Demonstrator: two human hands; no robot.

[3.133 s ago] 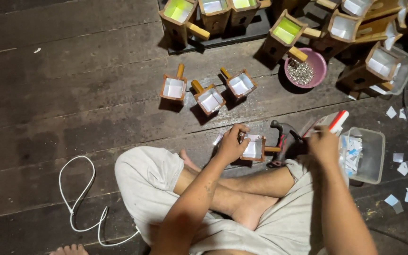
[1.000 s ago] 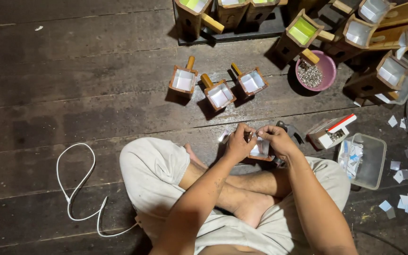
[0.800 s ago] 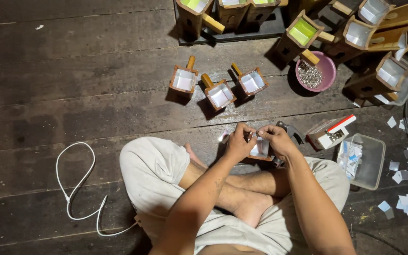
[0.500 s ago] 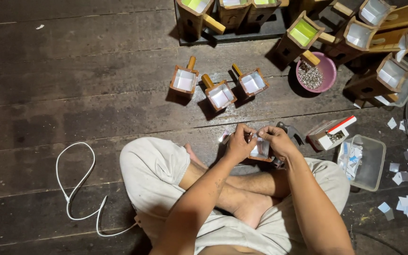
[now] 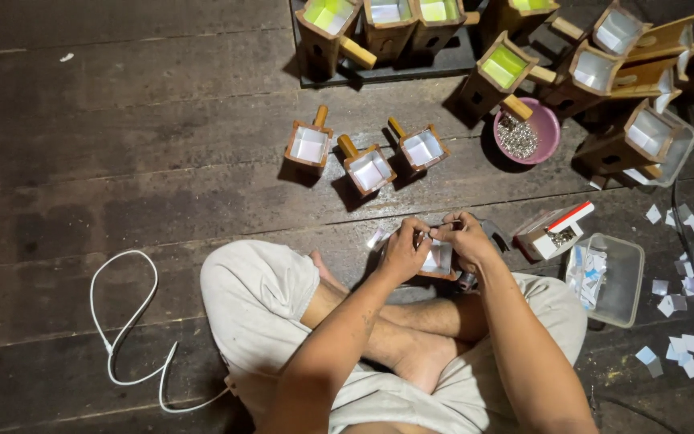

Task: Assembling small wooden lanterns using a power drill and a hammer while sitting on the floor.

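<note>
I sit cross-legged on a dark plank floor (image 5: pixel 122 161). A small wooden box with a white lining (image 5: pixel 437 261) rests in front of my knees. My left hand (image 5: pixel 402 249) grips its near left side. My right hand (image 5: pixel 463 237) is closed over its top edge, fingertips pinched together against the left thumb; what they pinch is too small to tell. Part of a dark tool (image 5: pixel 496 235) shows just behind my right hand.
Three similar handled boxes (image 5: pixel 369 169) stand in a row ahead. More boxes, some with green lining (image 5: pixel 327 16), crowd the back. A pink bowl of small metal pieces (image 5: pixel 526 133), a red-white packet (image 5: pixel 556 229), a clear tub (image 5: pixel 612 277), paper squares (image 5: pixel 688 281) and a white cable (image 5: pixel 126 321) lie around.
My right hand let go of the red-white packet, which now lies on the floor at right, and came to the box. Over the last second both hands stay on it, barely moving.
</note>
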